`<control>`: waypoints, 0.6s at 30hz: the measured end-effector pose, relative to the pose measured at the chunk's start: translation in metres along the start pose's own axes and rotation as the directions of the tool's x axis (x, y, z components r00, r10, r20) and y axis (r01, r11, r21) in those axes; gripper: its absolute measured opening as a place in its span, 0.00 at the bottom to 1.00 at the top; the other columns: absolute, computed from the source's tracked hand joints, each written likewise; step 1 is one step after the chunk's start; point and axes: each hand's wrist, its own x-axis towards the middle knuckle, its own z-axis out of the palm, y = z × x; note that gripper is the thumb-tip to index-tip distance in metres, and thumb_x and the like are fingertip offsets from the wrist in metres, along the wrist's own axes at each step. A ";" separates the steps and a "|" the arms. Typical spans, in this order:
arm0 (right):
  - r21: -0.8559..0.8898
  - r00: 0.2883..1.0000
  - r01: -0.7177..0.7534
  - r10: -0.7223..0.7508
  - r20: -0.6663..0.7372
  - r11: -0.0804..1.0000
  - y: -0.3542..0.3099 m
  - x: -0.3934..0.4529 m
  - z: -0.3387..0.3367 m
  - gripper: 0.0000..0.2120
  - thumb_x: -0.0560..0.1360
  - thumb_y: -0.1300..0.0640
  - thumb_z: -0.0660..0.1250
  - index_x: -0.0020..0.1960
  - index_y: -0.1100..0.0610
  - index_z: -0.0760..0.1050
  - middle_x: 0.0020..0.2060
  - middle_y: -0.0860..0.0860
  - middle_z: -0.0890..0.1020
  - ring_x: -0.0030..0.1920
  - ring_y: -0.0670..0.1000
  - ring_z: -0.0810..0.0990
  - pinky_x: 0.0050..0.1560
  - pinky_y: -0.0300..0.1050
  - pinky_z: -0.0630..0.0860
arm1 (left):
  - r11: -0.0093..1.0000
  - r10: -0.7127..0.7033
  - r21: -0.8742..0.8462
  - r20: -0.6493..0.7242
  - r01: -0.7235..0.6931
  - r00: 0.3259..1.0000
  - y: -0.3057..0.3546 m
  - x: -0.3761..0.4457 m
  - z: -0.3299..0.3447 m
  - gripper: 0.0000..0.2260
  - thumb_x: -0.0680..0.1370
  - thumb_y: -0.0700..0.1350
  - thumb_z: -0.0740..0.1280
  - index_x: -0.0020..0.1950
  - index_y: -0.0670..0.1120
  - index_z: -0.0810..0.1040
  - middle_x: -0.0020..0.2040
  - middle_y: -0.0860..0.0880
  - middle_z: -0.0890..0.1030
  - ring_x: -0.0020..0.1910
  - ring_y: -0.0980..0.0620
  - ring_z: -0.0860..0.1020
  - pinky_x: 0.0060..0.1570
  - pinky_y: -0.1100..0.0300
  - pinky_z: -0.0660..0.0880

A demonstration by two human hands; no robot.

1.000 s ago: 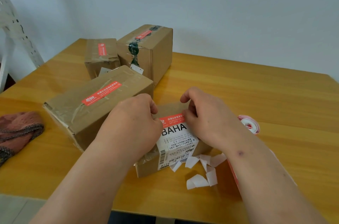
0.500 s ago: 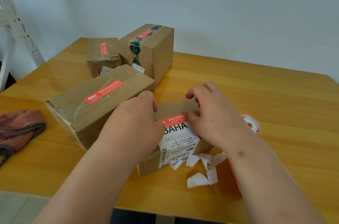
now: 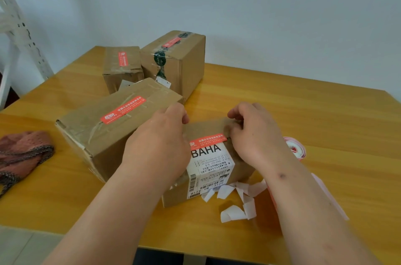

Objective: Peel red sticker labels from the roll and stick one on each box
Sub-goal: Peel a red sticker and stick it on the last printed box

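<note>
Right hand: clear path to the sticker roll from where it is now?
Probably yes. The right hand sits on the near box; the sticker roll lies on the table just to its right, with nothing between them.

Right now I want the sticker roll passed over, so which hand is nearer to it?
Right. The right hand is on the small box, with the sticker roll just beyond its wrist. The left hand is on the box's far side from the roll.
</note>
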 end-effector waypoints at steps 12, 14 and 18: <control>0.073 0.996 -0.048 0.042 0.074 0.996 0.006 -0.006 -0.005 0.08 0.75 0.49 0.65 0.53 0.47 0.72 0.52 0.44 0.69 0.51 0.46 0.71 0.40 0.34 0.66 | 0.995 0.044 -0.095 0.046 -0.039 0.998 -0.006 -0.006 -0.004 0.15 0.76 0.43 0.68 0.58 0.57 0.71 0.58 0.56 0.72 0.52 0.56 0.74 0.42 0.63 0.74; 0.018 0.997 -0.046 0.045 0.067 0.999 0.004 -0.004 -0.001 0.11 0.74 0.46 0.66 0.54 0.48 0.73 0.51 0.45 0.68 0.52 0.47 0.70 0.42 0.38 0.66 | 0.998 0.044 -0.055 0.020 -0.043 0.999 -0.003 -0.004 -0.002 0.14 0.76 0.47 0.68 0.59 0.57 0.70 0.58 0.56 0.72 0.51 0.55 0.75 0.43 0.63 0.74; 0.032 0.997 -0.063 0.062 0.038 0.998 0.004 -0.001 -0.002 0.09 0.76 0.51 0.63 0.55 0.49 0.73 0.50 0.45 0.68 0.54 0.51 0.73 0.46 0.41 0.66 | 0.997 0.031 -0.077 0.016 -0.030 0.999 -0.009 -0.001 0.001 0.13 0.77 0.44 0.67 0.58 0.57 0.71 0.57 0.56 0.73 0.49 0.57 0.74 0.37 0.71 0.69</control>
